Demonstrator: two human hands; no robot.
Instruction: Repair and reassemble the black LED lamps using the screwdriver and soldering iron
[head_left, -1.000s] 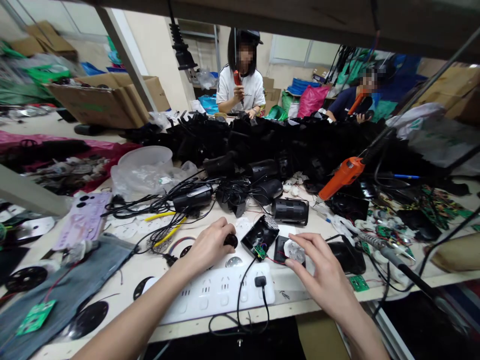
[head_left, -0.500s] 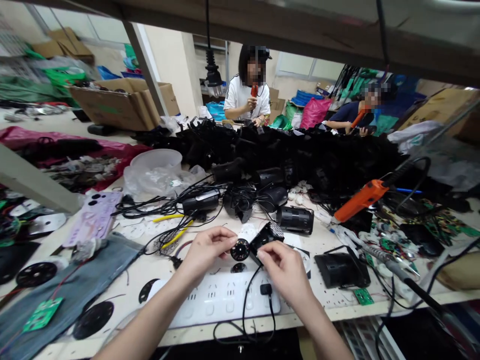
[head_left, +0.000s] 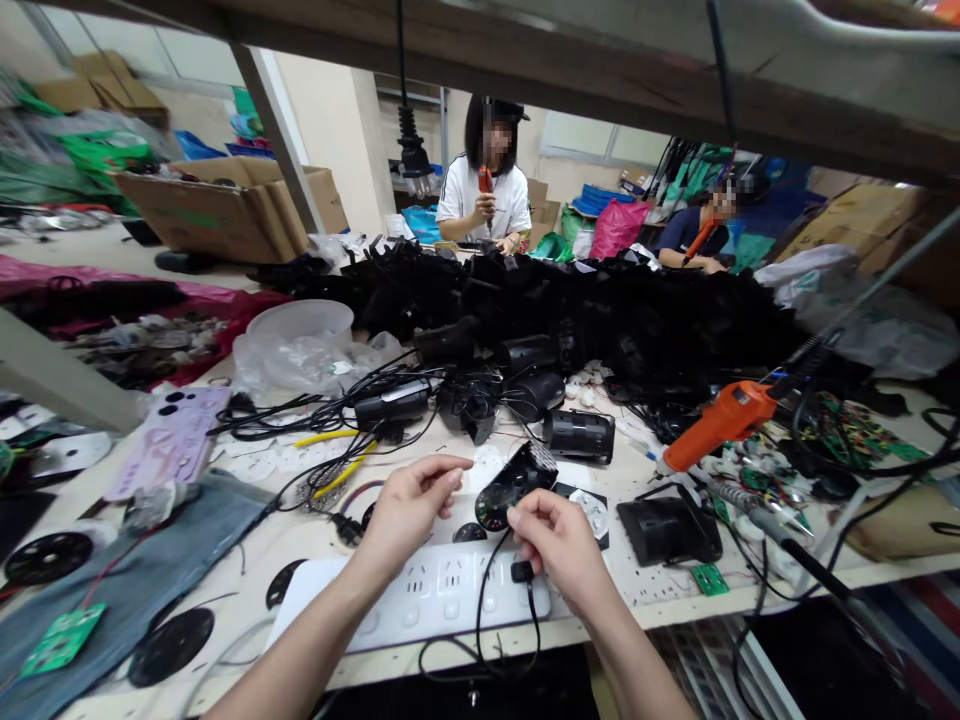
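Observation:
My right hand (head_left: 559,545) pinches the lower edge of a black round disc (head_left: 495,500) with coloured dots on its rim. The disc leans against a small black housing (head_left: 531,465), held just above the bench. A black cable runs from there down to a plug (head_left: 521,572) in the white power strip (head_left: 420,595). My left hand (head_left: 409,505) hovers just left of the disc, not touching it. Its fingers are curled, thumb and forefinger close together, and I see nothing between them.
An orange electric screwdriver (head_left: 712,425) hangs at the right over a black lamp part (head_left: 667,525). A black cylinder (head_left: 579,432), tangled cables and a long heap of black parts (head_left: 570,300) lie behind. Two other people work across the bench. Black discs (head_left: 169,645) and a green board (head_left: 64,640) lie at the left.
My left hand has let go of the disc and drawn slightly left. The right hand now holds the disc, tilted against the housing. A second earlier both hands were down on the bench.

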